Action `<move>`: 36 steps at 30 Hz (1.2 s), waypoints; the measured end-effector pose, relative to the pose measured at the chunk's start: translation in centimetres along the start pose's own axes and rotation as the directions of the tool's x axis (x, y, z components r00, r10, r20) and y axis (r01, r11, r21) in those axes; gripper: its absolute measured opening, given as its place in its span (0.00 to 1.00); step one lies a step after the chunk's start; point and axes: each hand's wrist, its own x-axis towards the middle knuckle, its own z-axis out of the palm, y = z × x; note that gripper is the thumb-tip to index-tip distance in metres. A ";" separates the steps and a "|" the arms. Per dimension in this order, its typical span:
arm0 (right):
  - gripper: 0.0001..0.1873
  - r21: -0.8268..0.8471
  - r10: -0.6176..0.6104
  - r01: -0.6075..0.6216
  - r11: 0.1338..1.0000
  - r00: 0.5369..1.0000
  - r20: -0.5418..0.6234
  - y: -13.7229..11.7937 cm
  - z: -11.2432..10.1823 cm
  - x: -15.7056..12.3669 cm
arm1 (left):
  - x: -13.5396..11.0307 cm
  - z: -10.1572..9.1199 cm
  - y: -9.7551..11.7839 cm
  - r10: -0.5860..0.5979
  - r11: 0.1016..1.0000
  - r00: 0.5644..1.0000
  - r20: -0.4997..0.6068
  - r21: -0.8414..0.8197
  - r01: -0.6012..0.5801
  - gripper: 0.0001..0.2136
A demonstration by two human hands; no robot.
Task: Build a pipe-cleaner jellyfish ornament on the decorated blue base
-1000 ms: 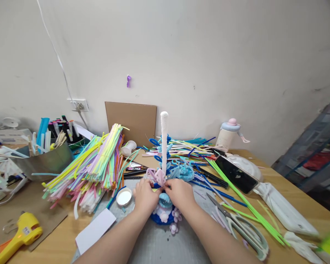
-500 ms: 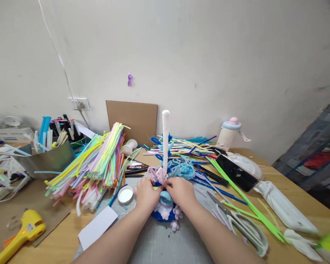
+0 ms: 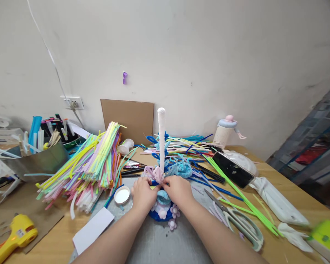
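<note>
A pipe-cleaner craft piece stands on a grey mat (image 3: 165, 245): a tall white fuzzy stem (image 3: 161, 139) rises from a blue base (image 3: 161, 214) with pale flowers and a light blue shell. My left hand (image 3: 142, 196) and my right hand (image 3: 177, 190) are both closed, pinching a small pink pipe-cleaner flower (image 3: 155, 175) at the foot of the stem. The fingertips of the two hands nearly meet there.
A big heap of pastel pipe cleaners (image 3: 90, 165) lies at the left. Scissors (image 3: 236, 222), green pipe cleaners (image 3: 236, 190) and a phone (image 3: 231, 168) lie at the right. A yellow glue gun (image 3: 12, 236), a white lid (image 3: 122, 195), a paper card (image 3: 93, 230) and a pen box (image 3: 41, 154) are nearby.
The hands stay pinched at the pink flower by the stem. The view has shifted slightly right and up; nothing else has moved.
</note>
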 end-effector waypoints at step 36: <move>0.11 0.041 0.009 -0.009 0.999 1.000 0.000 0.2 0.1 -0.1 | 0.4 0.1 0.0 0.028 1.000 0.999 0.035 -0.002 -0.028 0.14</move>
